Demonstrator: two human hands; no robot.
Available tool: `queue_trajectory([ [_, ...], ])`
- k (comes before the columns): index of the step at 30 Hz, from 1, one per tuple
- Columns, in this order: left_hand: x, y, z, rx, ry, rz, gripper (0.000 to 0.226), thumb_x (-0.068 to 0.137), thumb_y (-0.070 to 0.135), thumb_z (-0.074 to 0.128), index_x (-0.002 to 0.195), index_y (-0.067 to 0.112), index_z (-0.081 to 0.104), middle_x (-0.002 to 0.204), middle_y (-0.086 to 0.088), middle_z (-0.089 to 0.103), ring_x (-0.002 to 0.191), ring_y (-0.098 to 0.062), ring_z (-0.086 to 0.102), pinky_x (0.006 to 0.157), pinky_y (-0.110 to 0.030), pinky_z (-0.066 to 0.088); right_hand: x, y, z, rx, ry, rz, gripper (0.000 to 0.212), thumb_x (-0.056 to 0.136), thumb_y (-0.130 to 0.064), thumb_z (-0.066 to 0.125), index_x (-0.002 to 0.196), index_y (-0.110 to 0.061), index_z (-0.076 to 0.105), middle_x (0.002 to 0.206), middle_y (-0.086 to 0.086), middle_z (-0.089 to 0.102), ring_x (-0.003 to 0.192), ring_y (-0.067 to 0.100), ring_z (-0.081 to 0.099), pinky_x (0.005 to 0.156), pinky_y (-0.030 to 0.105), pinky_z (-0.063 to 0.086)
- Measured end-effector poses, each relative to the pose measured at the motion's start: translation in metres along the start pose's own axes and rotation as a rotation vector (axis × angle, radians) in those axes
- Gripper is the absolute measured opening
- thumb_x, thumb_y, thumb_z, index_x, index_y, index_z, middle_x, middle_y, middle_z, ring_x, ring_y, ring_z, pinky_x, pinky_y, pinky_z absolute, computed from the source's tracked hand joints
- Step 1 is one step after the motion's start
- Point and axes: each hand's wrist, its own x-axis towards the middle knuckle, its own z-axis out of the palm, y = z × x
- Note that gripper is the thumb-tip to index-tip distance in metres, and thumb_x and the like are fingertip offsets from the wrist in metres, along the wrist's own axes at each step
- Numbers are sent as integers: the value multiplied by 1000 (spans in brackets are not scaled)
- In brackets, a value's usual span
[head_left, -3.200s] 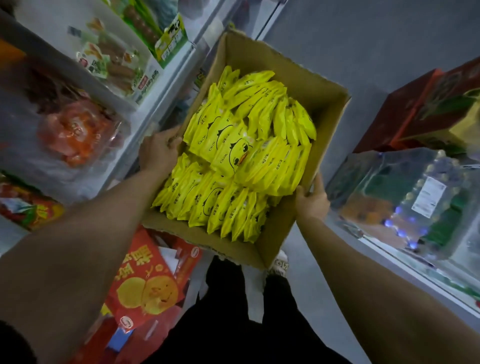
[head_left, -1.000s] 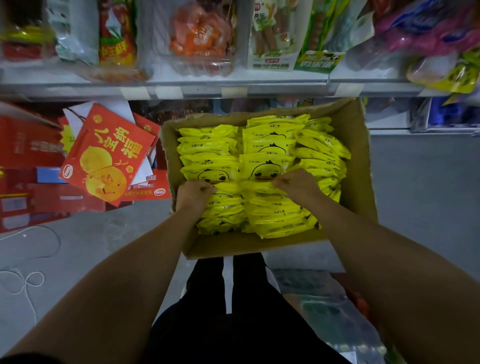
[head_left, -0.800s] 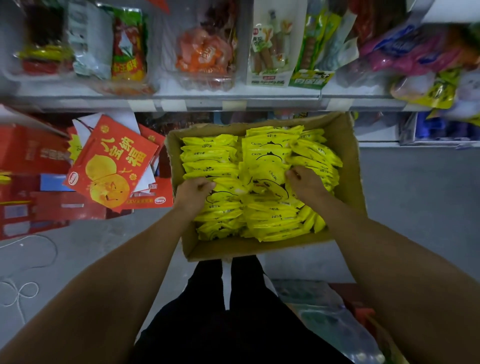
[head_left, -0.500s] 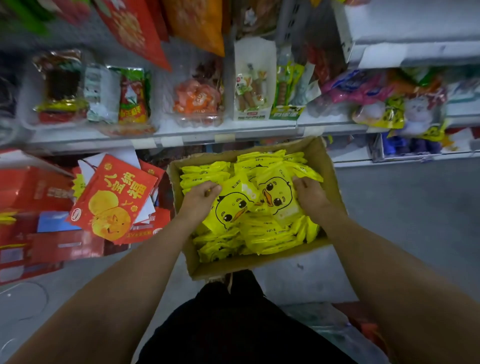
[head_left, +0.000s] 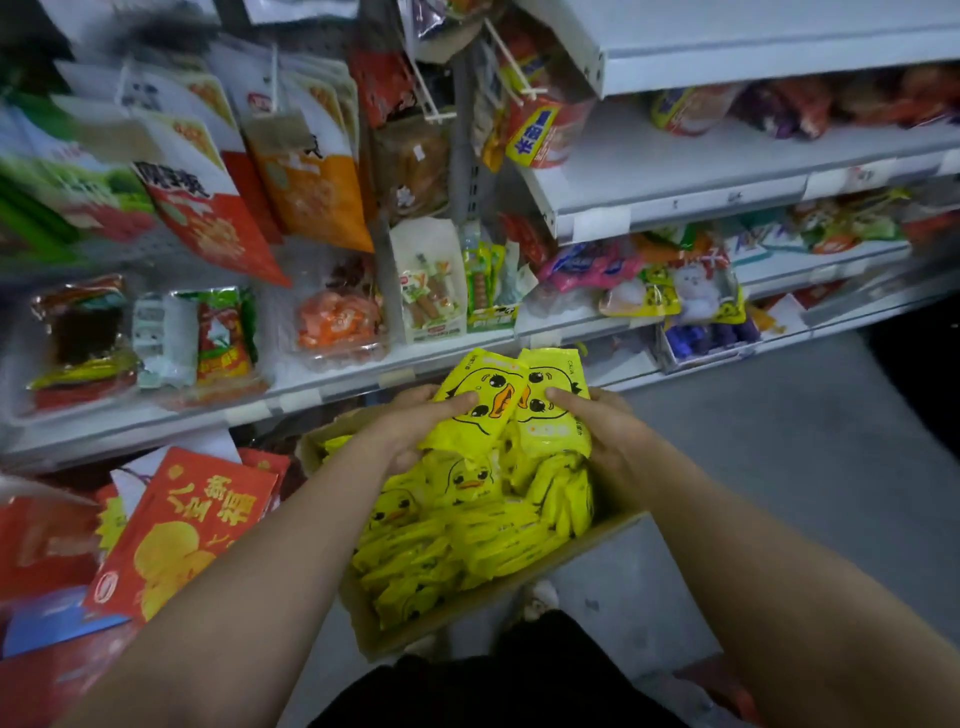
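A cardboard box (head_left: 431, 626) sits on the floor in front of me, filled with several yellow snack packets printed with a duck face. My left hand (head_left: 405, 431) grips a bundle of yellow duck packets (head_left: 480, 402) lifted above the box. My right hand (head_left: 597, 431) grips a second bundle of yellow duck packets (head_left: 553, 405) right beside the first. Both bundles are upright and touch each other. More packets (head_left: 467, 540) lie stacked in the box below.
White store shelves (head_left: 675, 192) packed with snack bags rise ahead, with hanging bags (head_left: 306, 171) on pegs at the upper left. Red gift boxes (head_left: 176, 525) lean at the lower left. Grey floor (head_left: 779, 467) lies to the right.
Both hands have gathered packets from the box and raised them toward the shelf. The view has tilted up, showing more shelves.
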Motion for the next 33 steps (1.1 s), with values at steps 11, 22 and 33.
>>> queue_trajectory([
  [11, 56, 102, 119, -58, 30, 236, 31, 77, 1, 71, 105, 13, 65, 93, -7, 76, 78, -23, 73, 62, -37, 60, 55, -141, -121, 132, -196, -213, 44, 74, -19, 75, 117, -11, 66, 107, 15, 74, 94, 30, 72, 75, 49, 59],
  [22, 85, 213, 280, -213, 91, 472, 46, 68, 11, 74, 114, 14, 66, 109, -11, 72, 88, -26, 72, 72, -40, 58, 82, -304, -253, -30, -437, -319, 28, 79, -21, 71, 105, -11, 68, 95, 13, 75, 80, 26, 74, 63, 40, 59],
  [33, 84, 314, 305, -72, -6, 561, 40, 71, 13, 81, 107, 10, 64, 95, -6, 75, 77, -17, 73, 61, -25, 58, 85, -403, -261, 30, -429, -506, 59, 68, -6, 76, 125, -2, 60, 113, 17, 71, 95, 30, 72, 72, 40, 59],
])
